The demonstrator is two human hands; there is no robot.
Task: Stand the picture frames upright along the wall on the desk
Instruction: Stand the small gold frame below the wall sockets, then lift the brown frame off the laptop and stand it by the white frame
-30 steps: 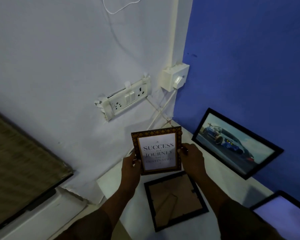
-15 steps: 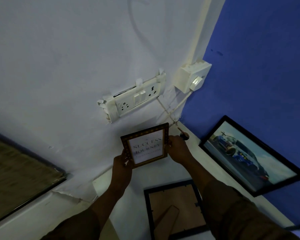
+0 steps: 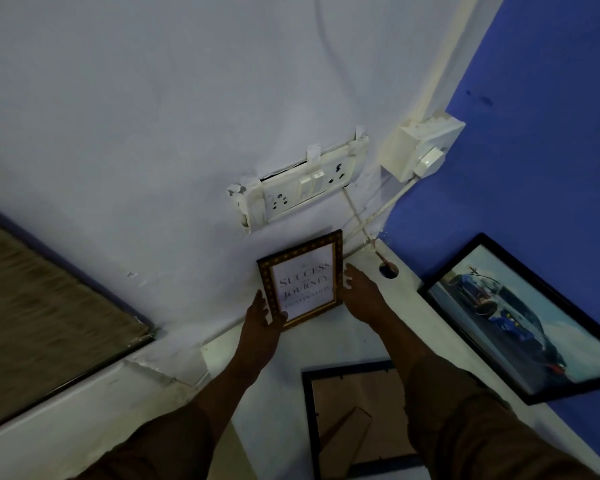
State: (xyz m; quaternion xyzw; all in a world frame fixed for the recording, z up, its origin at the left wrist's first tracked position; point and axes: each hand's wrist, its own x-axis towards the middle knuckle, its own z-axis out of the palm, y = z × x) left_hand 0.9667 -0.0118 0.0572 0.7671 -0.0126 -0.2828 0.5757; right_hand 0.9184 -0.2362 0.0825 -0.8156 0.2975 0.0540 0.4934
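Observation:
A small brown frame with a "Success" print (image 3: 302, 278) stands upright against the white wall at the back of the white desk (image 3: 329, 344). My left hand (image 3: 262, 317) grips its lower left corner. My right hand (image 3: 359, 289) rests along its right edge with fingers touching the frame. A black-framed car picture (image 3: 520, 320) leans upright against the blue wall on the right. A black frame (image 3: 354, 417) lies face down on the desk in front, its stand flap showing.
A white socket and switch board (image 3: 302, 188) sits on the wall just above the small frame. A switch box (image 3: 420, 150) with cables is in the corner. A cable hole (image 3: 388, 270) opens in the desk. A dark screen (image 3: 49, 313) is at left.
Both hands carried the small brown frame away from me and down to the white wall. The view moved closer to the corner.

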